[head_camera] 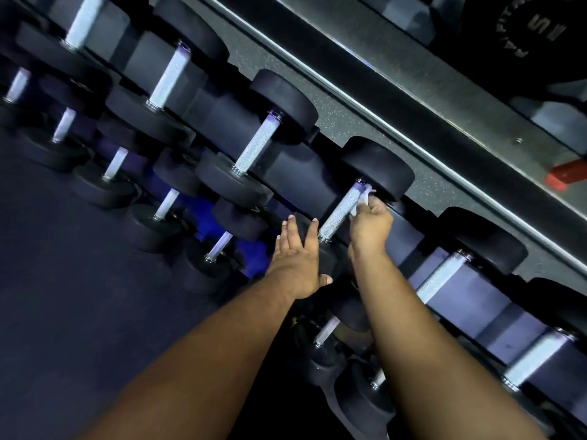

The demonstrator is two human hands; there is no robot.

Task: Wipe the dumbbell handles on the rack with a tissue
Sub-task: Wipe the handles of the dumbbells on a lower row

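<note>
A black dumbbell with a knurled silver handle (341, 209) lies on the upper row of the rack (298, 182), in the middle of the view. My right hand (370, 225) pinches a white tissue (362, 200) against the far end of that handle, close to the far weight head (378, 166). My left hand (297, 255) rests with straight fingers on the near weight head of the same dumbbell, thumb at its lower edge. Most of that near head is hidden under my hand.
More black dumbbells fill the upper row to the left (257, 144) and right (441, 274). A lower row of smaller dumbbells (168, 203) runs beneath. A grey metal beam (413, 100) and a weight plate (533, 30) lie beyond. Dark floor (79, 296) spreads at the left.
</note>
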